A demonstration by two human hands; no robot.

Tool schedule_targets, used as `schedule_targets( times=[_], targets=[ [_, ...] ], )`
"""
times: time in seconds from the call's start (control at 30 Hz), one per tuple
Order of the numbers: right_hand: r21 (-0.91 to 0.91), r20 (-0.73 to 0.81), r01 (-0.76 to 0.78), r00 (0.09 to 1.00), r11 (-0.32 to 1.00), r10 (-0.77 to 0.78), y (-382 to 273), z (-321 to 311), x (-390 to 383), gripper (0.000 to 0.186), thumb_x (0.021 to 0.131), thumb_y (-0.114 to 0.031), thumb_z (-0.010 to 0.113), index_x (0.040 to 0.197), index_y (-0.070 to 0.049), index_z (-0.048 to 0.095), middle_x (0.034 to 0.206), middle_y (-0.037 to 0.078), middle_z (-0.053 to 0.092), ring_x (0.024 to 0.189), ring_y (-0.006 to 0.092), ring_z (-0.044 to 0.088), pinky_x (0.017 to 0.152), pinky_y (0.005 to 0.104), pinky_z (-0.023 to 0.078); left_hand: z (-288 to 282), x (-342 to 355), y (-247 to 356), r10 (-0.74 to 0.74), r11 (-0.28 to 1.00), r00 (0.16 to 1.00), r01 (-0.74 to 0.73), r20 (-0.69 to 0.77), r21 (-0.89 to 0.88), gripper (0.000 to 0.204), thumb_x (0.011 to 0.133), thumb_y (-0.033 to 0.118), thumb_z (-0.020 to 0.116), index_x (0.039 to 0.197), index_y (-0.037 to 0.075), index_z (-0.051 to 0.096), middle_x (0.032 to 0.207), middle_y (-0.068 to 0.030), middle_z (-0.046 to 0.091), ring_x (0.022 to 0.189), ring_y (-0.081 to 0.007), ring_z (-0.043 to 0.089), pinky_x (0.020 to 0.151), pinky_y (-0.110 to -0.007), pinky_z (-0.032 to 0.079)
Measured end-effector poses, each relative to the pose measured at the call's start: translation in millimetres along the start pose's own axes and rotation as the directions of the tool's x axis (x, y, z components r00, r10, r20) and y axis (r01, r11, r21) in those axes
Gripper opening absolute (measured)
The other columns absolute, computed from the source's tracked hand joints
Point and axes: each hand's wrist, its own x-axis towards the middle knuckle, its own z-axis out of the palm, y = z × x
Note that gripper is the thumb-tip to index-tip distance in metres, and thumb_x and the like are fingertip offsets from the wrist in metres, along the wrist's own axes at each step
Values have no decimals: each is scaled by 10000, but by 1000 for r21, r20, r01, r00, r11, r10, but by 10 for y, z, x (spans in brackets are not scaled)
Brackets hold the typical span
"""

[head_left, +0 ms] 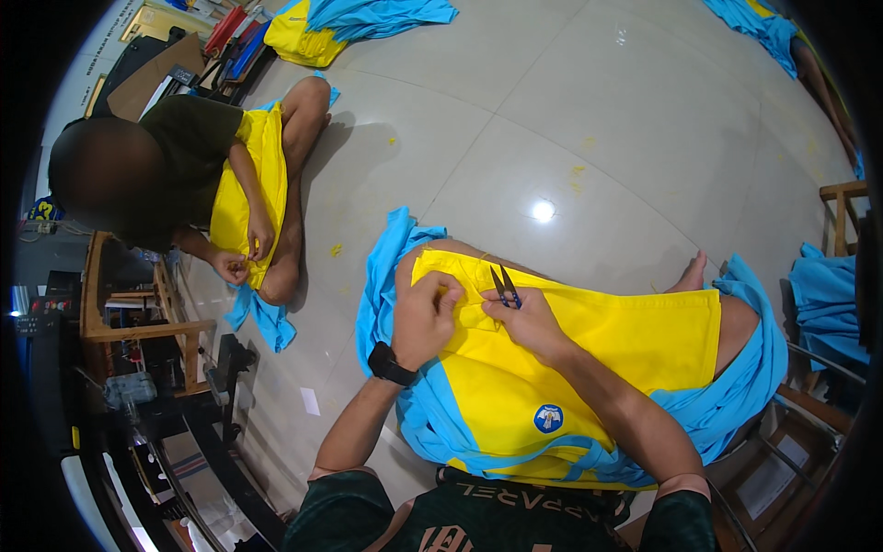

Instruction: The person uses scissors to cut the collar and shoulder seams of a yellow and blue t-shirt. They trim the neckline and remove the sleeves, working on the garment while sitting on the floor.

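Note:
A yellow garment (pixel 589 345) with light blue parts and a round blue emblem lies spread over my crossed legs. My left hand (pixel 428 317), with a black watch at the wrist, is over the garment's far left part. Its fingers are curled together; whatever they pinch is too small to make out. Just to the right, my right hand (pixel 526 324) is closed around small dark thread snips (pixel 502 284), their two blades apart and pointing away from me. Thumb and forefinger of that hand meet at the yellow cloth. Loose yellow threads show near the cloth's far edge.
At the left a seated person (pixel 175 175) handles another yellow garment (pixel 267 175). More yellow and blue clothes (pixel 313 32) lie at the far side. A wooden frame (pixel 138 331) stands at the left, blue cloth (pixel 828 299) at the right. Yellow thread scraps (pixel 577 177) dot the tiled floor.

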Motion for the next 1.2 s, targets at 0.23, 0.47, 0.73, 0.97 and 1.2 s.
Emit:
schedule_targets(
  times=[0.23,0.47,0.73,0.97,1.2],
  targets=[
    [-17,3,-23,1000,1000,23,-26,-30,-16,317,971,-195,725,1222,0,728,829,1,663,611,78,523,536,242,400,-252,33,0,-385,702,898,434,212,-565,108,1082,122,572,1103,19,592,1019,-84,749,661,-86,628,565,-211,493],
    [-3,-11,-39,999,999,39,-28,-15,-11,323,972,-197,724,1231,-4,724,834,1,661,614,78,525,535,238,402,-249,2,113,-268,960,963,269,27,-76,182,965,156,743,1044,-5,774,940,-93,766,664,-148,670,612,-291,545],
    [-54,-33,-23,999,998,21,-27,-15,-16,320,961,-200,736,1200,13,740,879,33,702,714,103,586,655,254,462,-163,1,183,-22,939,985,-38,171,342,159,916,107,734,1029,-5,746,909,-162,712,780,-328,693,710,-400,547],
    [-152,-47,-19,999,988,12,-60,-41,-39,342,946,-222,747,1177,31,751,910,60,733,785,135,633,753,276,501,-221,101,40,-122,976,976,86,180,198,114,1003,84,624,1047,-19,644,957,-221,686,893,-373,677,786,-422,531],
    [-146,-46,-27,999,989,20,-82,-42,-45,356,938,-232,750,1176,32,750,889,60,730,773,141,632,745,281,502,-283,133,5,-162,986,978,155,133,66,155,1022,130,632,1071,-16,646,953,-177,691,874,-286,681,810,-371,526]
  ],
)
